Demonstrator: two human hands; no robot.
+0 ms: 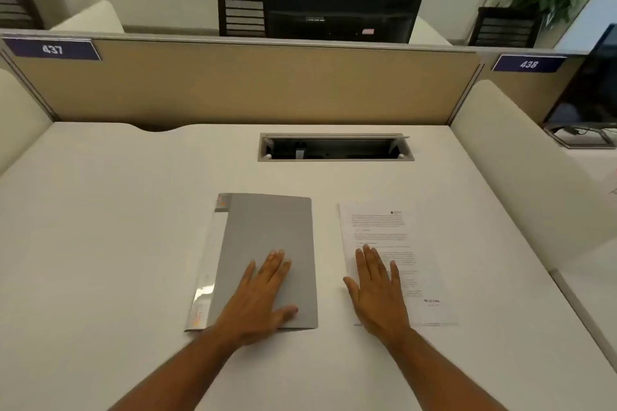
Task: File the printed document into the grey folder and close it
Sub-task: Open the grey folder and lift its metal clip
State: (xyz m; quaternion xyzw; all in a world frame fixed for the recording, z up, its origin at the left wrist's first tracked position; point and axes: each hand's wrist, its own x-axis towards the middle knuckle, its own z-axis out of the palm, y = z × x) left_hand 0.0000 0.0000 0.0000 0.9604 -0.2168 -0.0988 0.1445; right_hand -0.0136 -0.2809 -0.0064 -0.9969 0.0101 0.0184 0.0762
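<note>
A grey folder (267, 227) lies closed on the white desk (117, 227), slightly left of centre, with a clear spine strip along its left edge. My left hand (260, 297) rests flat on its lower half, fingers spread, thumb near the bottom right corner. To the right, apart from the folder, lies a printed document (384, 230), a white sheet with small text. My right hand (377, 290) lies flat on its lower left part, fingers apart. Neither hand grips anything.
An open cable hatch (335, 147) is set into the desk behind the folder and sheet. A beige partition (247, 83) closes the far edge, with a dark monitor (340, 15) beyond it. White side dividers (521, 170) flank the desk.
</note>
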